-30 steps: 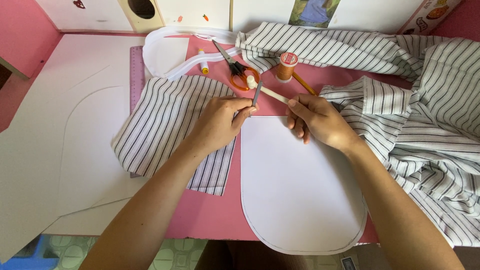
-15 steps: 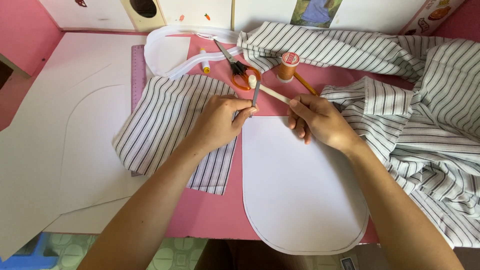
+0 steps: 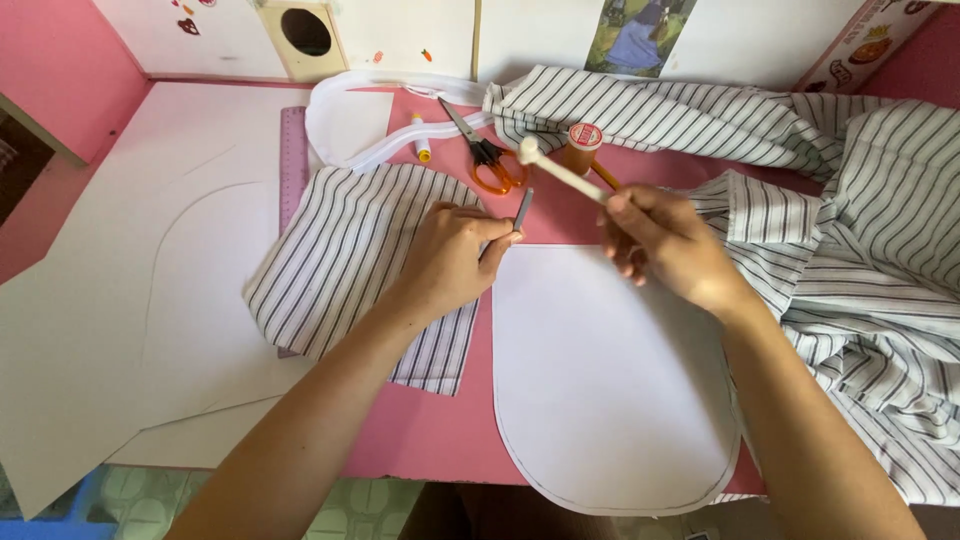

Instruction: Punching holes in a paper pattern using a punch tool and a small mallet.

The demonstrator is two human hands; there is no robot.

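My left hand [image 3: 455, 255] pinches a short grey stick [image 3: 522, 209] upright at the top left corner of a white rounded paper pattern [image 3: 600, 380]. My right hand [image 3: 665, 240] holds a thin white stick with a rounded tip [image 3: 555, 168], raised and pointing up-left, apart from the grey stick. A striped fabric piece [image 3: 345, 255] lies under my left wrist on the pink table [image 3: 420, 440].
Orange-handled scissors [image 3: 485, 150], an orange thread spool [image 3: 582, 145], a pencil beside it, a small white-and-yellow tube [image 3: 421, 138], a white zipper tape [image 3: 345, 115] and a purple ruler [image 3: 293, 165] lie at the back. Striped cloth [image 3: 860, 250] is heaped right; large white paper [image 3: 130, 280] lies left.
My right hand has lifted the white stick up and away from the grey stick; the two tips touched before. My left hand stays put. The camera tilted slightly.
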